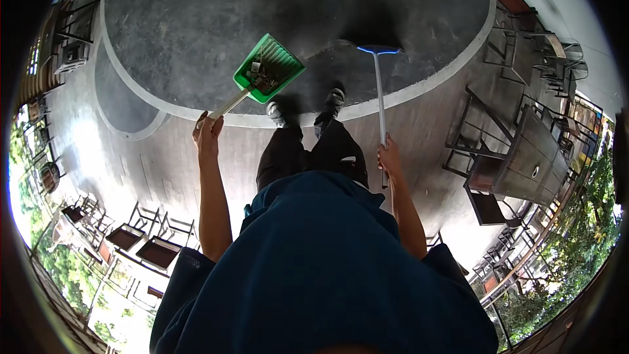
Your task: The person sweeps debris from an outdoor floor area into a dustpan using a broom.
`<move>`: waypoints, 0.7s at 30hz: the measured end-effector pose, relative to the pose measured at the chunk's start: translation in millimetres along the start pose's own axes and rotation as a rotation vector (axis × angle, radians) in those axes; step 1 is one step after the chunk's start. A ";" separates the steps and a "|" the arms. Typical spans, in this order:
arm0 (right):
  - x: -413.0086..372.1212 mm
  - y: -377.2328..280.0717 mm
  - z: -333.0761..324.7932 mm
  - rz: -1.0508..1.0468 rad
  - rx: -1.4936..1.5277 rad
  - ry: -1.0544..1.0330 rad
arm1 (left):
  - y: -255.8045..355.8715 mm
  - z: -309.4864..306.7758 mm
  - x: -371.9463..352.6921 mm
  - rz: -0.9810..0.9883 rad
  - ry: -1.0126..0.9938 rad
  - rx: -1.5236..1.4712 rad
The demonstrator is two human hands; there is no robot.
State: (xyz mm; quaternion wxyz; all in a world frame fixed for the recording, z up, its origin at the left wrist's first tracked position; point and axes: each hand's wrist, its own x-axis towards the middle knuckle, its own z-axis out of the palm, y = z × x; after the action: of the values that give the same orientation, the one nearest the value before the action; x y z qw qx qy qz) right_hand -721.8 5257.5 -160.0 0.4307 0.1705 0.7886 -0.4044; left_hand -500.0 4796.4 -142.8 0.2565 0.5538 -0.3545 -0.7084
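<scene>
My left hand is closed round the pale handle of a green dustpan. Brownish debris lies in the pan near its handle end. On the other side, my right hand grips the grey shaft of a broom with a blue-edged head. The broom head is over the dark floor, to the right of the dustpan and apart from it. A thin streak of dirt shows on the floor between the two. Bristles are hard to make out against the dark surface.
My shoes stand by the pale curved border of the dark floor area. A wooden table with chairs is on the right. More chairs stand at lower left, and others line the far left side.
</scene>
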 end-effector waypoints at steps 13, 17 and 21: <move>6.7 -65.6 31.9 -0.287 -0.232 0.124 | 6.6 -12.5 6.0 -0.031 -0.025 0.068; 44.9 -100.4 38.5 -0.269 -0.315 0.094 | 8.2 -13.5 6.2 -0.036 -0.037 0.071; 50.3 -123.1 49.9 -0.198 -0.471 0.021 | 5.2 -18.8 8.4 -0.033 -0.048 0.089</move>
State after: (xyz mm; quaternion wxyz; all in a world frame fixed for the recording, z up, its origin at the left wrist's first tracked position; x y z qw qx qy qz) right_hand -799.5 5138.6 -155.7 0.4089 -0.0084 0.8783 -0.2477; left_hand -484.1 4782.7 -146.3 0.2110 0.5533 -0.3826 -0.7092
